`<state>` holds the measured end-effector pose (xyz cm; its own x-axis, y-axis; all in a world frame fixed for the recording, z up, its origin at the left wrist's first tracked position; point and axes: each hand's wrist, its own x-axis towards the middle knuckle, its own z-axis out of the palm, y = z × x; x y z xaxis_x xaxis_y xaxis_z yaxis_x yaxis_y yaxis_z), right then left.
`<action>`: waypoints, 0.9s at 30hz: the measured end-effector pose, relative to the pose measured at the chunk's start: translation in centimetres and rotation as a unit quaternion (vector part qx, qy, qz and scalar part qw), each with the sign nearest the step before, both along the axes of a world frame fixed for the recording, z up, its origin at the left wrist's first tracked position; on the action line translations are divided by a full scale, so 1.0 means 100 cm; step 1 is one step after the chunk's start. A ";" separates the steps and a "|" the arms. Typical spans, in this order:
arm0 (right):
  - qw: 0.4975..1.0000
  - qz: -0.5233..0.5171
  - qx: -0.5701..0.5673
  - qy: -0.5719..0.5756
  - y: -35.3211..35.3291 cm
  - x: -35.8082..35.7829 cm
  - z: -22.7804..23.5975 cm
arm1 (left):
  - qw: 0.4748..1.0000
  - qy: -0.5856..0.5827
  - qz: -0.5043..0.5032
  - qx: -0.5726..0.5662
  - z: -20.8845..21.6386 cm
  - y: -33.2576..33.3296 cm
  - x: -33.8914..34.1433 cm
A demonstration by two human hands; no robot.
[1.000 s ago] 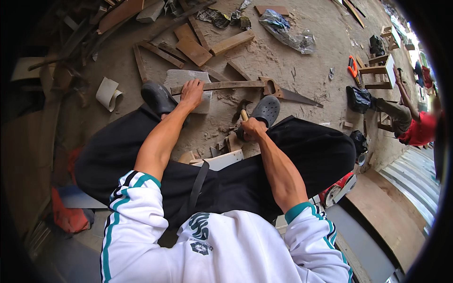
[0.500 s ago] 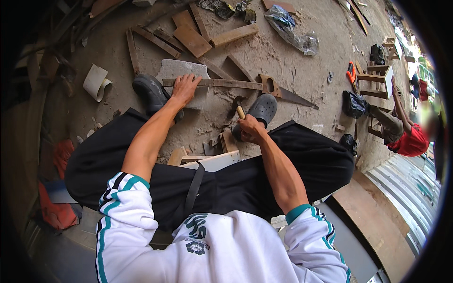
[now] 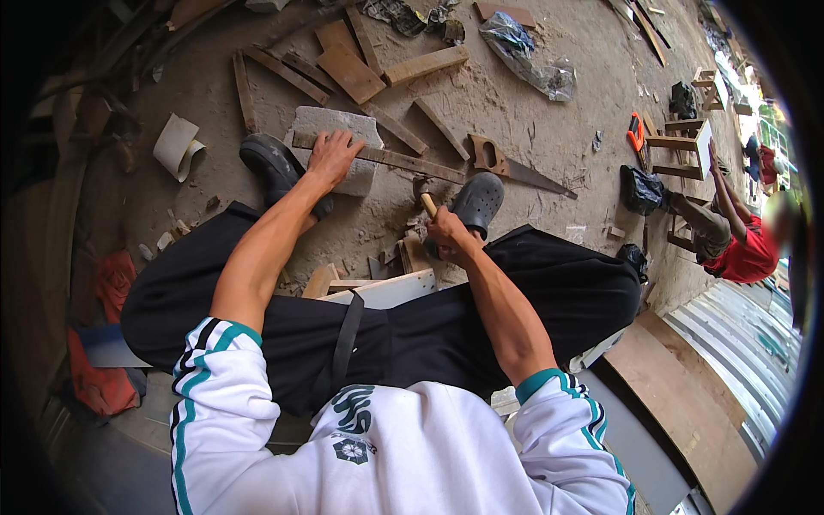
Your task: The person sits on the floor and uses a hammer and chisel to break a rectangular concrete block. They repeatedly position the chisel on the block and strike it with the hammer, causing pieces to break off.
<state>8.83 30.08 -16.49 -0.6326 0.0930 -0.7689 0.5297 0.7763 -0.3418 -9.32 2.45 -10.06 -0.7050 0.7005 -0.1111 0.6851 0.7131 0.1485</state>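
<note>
Head view, strip (image 3: 403, 162) (wooden), under left hand (image 3: 334, 161)

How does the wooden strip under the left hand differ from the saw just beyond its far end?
The wooden strip lies across a pale block under the left hand; the saw lies on the ground with no hand on it. The wooden strip looks fairly even in width, while the saw tapers to a narrow tip. The saw's handle has an opening; none shows in the wooden strip. Both are long and slant down rightward in view.
</note>
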 end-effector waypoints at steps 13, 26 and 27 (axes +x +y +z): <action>0.992 -0.105 -0.058 -0.028 -0.001 -0.008 0.061 | 0.998 -0.003 0.060 0.020 -0.035 0.015 0.012; 0.993 -0.115 -0.010 0.011 0.006 -0.017 0.020 | 0.988 -0.043 0.085 -0.122 -0.037 0.037 0.023; 0.994 -0.109 -0.003 0.014 0.003 -0.021 0.024 | 0.984 -0.051 0.076 -0.150 -0.034 0.040 0.019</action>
